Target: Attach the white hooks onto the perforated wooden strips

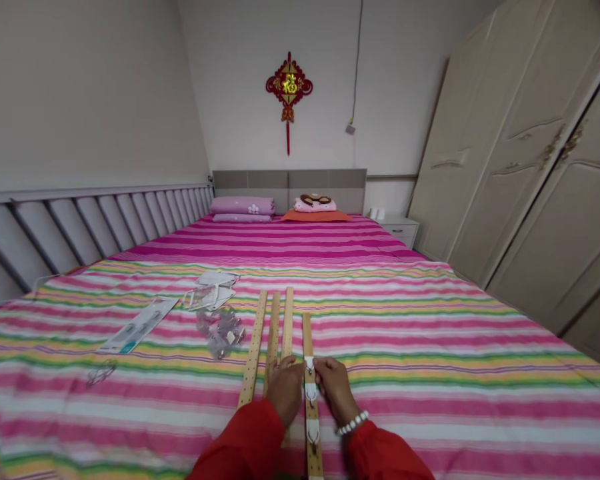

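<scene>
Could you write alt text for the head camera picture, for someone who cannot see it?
A person's left hand and right hand touch fingertips to a white hook on a holed wooden strip lying on a striped bed. Three more strips lie left of it, then a pile of loose hooks and a packaging card; a wardrobe stands at right.

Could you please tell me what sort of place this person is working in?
Most likely a home bedroom: a wide bed with a striped sheet, pillows stacked against a padded headboard, and a tall wardrobe along the right wall.
</scene>
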`<state>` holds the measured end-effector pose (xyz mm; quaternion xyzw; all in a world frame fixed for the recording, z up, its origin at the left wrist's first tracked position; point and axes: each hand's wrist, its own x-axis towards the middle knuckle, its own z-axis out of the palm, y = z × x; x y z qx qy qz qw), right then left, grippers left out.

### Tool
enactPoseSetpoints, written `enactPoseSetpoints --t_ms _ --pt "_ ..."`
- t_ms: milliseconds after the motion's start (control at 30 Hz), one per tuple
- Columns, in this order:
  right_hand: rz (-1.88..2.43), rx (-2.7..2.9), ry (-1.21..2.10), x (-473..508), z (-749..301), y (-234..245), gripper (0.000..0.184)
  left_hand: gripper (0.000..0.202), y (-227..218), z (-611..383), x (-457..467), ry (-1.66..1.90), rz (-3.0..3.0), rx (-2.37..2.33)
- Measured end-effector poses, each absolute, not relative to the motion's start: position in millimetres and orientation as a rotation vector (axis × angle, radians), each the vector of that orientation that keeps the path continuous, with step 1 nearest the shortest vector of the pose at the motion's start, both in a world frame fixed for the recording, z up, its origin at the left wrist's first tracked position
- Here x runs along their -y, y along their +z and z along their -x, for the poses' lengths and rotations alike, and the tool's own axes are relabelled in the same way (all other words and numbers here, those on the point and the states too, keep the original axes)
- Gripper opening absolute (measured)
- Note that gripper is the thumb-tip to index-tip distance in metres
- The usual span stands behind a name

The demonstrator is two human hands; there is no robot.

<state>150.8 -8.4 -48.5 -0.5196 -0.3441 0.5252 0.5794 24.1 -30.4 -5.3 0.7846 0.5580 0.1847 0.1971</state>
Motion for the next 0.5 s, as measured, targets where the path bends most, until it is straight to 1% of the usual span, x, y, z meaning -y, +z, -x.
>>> enactPoseSetpoints --t_ms 100,167,233,267,333,400,500 --pt "1.227 0.82 1.255 12 -153 -45 0.027 0.043 -4 7 17 0.737 -2.267 -1.557" --pt "1.219 0.812 1.282 12 -153 -43 0.032 0.038 1 37 3 0.93 -2.225 -1.738" --pt "1.205 0.803 1.294 11 -153 -43 0.036 0.035 9 69 -10 1.02 -2.127 -2.016" --pt "1.201 0.799 1.293 11 -153 -43 0.037 0.034 13 84 -15 1.0 -2.066 -2.168" --pt "1.201 0.792 1.279 10 -152 -44 0.038 0.037 20 105 -21 0.87 -2.041 -2.317" --pt "1.203 0.784 1.265 10 -152 -46 0.038 0.039 23 117 -24 0.741 -2.059 -2.356" --pt "1.194 0.782 1.266 11 -152 -47 0.039 0.035 21 121 -27 0.589 -2.077 -2.348"
